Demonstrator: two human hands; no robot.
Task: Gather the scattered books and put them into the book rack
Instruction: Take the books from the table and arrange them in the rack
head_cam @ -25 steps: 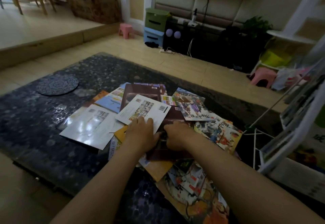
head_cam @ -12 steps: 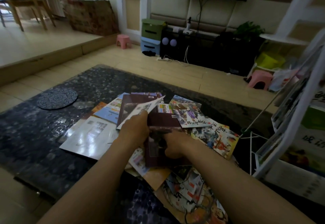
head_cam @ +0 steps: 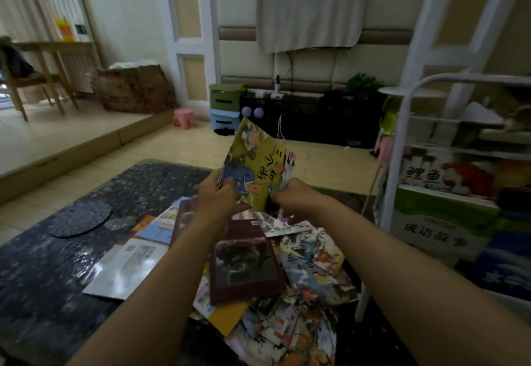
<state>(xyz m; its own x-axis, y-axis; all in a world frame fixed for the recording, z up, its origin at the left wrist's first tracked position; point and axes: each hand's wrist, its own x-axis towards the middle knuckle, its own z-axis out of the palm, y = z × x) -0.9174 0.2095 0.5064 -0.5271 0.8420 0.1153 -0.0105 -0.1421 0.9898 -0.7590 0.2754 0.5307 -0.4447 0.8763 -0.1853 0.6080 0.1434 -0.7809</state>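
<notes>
Closest to you, the scattered books (head_cam: 313,276) lie in one overlapping heap on the dark table (head_cam: 43,293). Your forearms cover part of the heap, so you cannot get an exact count, but at least eight covers show. One maroon book (head_cam: 244,262) sits on top in the middle, and one white book (head_cam: 126,268) lies at the heap's left edge.

Above the heap your two hands hold up one green picture book (head_cam: 255,161), tilted, with a second cover showing behind its right edge. Your left hand (head_cam: 218,196) grips its lower left edge, and your right hand (head_cam: 296,197) pinches the lower right.

One round mat (head_cam: 80,217) lies on the table to the left. The white book rack (head_cam: 398,164) stands at the right, just beside the table, with books already on its shelves.

Farther off on the floor are two pink stools (head_cam: 185,117), one half hidden by the rack, and two stacked drawer boxes (head_cam: 224,109).
</notes>
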